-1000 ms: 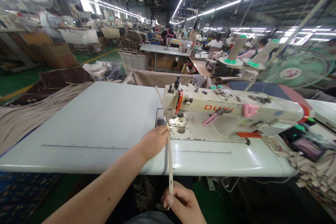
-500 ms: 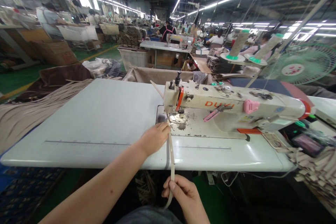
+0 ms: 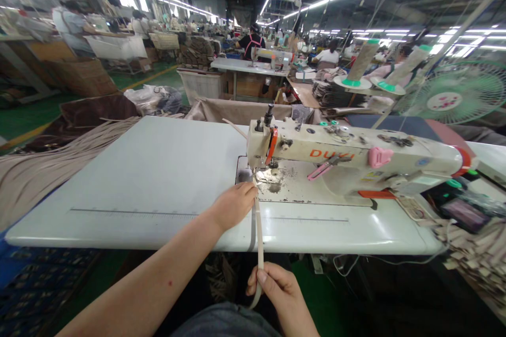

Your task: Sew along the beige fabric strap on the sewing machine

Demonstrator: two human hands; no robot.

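A narrow beige strap (image 3: pixel 259 237) runs from under the needle of a cream sewing machine (image 3: pixel 348 160) back over the table's front edge toward me. My left hand (image 3: pixel 234 204) rests on the white table (image 3: pixel 150 179) just left of the needle, fingers curled against the strap. Below the table edge, my right hand (image 3: pixel 279 292) pinches the strap's near end, which loops down under the fingers. Behind the machine head the strap (image 3: pixel 234 127) trails away to the far left.
A heap of beige straps (image 3: pixel 43 168) lies off the table's left side, and more cut pieces (image 3: pixel 474 260) pile at the right. Two thread cones (image 3: pixel 361 66) and a green fan (image 3: pixel 450 97) stand behind the machine. Other people work at tables farther back.
The strap has fed further through the machine, and its tail behind the head reaches farther away. My right hand slid along the strap, whose near end now curls under it. My left hand stayed put.
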